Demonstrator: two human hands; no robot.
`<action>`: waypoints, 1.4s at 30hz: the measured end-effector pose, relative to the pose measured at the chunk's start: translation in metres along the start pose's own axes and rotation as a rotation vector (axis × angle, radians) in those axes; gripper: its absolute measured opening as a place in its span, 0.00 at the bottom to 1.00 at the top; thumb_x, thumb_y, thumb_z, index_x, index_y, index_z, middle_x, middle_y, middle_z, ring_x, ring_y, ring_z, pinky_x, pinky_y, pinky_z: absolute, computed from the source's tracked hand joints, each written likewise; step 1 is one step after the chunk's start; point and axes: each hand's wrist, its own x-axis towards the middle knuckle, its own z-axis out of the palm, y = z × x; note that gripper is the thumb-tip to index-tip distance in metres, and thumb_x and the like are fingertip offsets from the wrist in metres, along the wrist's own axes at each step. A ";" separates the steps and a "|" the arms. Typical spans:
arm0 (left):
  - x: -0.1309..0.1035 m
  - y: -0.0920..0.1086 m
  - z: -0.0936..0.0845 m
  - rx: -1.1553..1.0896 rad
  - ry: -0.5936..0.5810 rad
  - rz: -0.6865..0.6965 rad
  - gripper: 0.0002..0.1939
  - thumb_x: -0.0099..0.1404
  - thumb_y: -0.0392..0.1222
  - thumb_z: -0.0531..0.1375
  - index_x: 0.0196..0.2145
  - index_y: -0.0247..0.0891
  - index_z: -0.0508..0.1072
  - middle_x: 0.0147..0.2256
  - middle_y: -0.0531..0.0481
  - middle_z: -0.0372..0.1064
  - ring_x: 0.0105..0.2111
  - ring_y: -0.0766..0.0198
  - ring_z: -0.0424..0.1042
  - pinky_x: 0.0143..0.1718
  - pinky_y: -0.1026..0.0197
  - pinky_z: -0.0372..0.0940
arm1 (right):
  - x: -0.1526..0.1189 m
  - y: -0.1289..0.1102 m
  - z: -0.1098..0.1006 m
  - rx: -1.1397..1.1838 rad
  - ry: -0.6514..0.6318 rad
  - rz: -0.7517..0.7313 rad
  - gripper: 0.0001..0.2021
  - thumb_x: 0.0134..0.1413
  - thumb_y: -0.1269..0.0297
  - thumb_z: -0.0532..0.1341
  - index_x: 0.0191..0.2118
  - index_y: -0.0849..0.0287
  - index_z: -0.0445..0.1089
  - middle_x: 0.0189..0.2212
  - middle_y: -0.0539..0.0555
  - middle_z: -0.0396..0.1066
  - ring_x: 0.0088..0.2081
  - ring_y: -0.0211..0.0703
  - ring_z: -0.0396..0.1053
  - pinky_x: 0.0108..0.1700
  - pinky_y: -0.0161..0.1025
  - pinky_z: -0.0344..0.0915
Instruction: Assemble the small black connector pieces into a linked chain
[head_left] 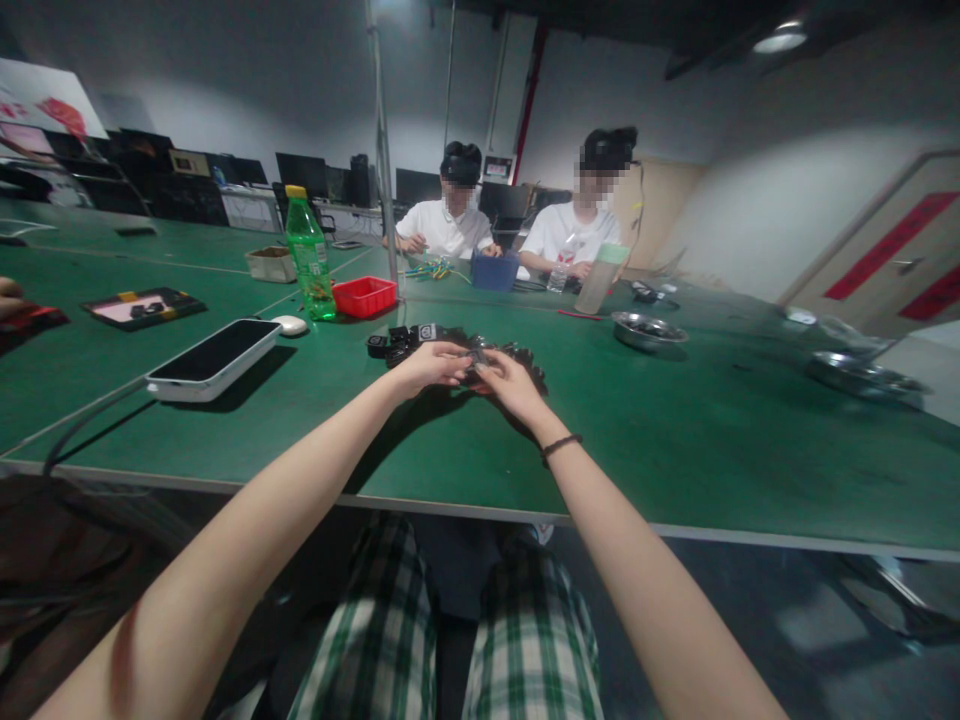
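My left hand (429,363) and my right hand (511,385) meet over the green table (675,440), fingertips pinched together on a small dark part (475,362). Just behind them lies a pile of small black parts (409,341) that stretches to the right past my right hand. What exactly the fingers hold is too small and dark to make out. A dark band sits on my right wrist.
A white device with a dark screen (214,358), a white mouse (289,325), a green bottle (309,256) and a red tray (364,296) stand at the left. Metal bowls (649,331) lie at the right. Two people sit across the table.
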 end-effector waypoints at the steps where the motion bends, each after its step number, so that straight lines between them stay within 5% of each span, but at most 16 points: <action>1: 0.000 0.000 0.000 -0.006 0.005 -0.005 0.16 0.50 0.38 0.71 0.36 0.31 0.74 0.26 0.50 0.71 0.27 0.69 0.71 0.34 0.63 0.67 | 0.000 0.000 0.000 -0.007 0.009 0.002 0.21 0.50 0.57 0.65 0.50 0.58 0.68 0.32 0.53 0.76 0.29 0.39 0.75 0.37 0.39 0.74; 9: -0.001 0.002 0.001 -0.026 0.041 -0.040 0.17 0.48 0.39 0.72 0.33 0.30 0.74 0.24 0.51 0.71 0.24 0.71 0.69 0.33 0.64 0.67 | -0.003 -0.003 -0.001 -0.097 0.032 -0.039 0.18 0.52 0.58 0.63 0.48 0.58 0.69 0.46 0.57 0.73 0.37 0.39 0.73 0.36 0.36 0.73; 26: -0.002 0.002 0.000 0.006 0.042 -0.051 0.15 0.49 0.38 0.71 0.34 0.31 0.76 0.26 0.49 0.73 0.26 0.70 0.70 0.35 0.64 0.67 | -0.004 -0.005 -0.002 -0.124 0.031 -0.052 0.20 0.51 0.54 0.63 0.48 0.58 0.68 0.44 0.57 0.71 0.34 0.38 0.71 0.35 0.37 0.71; 42: -0.001 0.000 0.000 -0.010 0.040 -0.033 0.17 0.47 0.39 0.73 0.34 0.31 0.76 0.25 0.50 0.72 0.24 0.71 0.70 0.34 0.64 0.68 | -0.005 -0.008 -0.001 -0.128 0.046 -0.050 0.20 0.50 0.56 0.65 0.48 0.59 0.71 0.46 0.59 0.73 0.43 0.43 0.73 0.42 0.41 0.73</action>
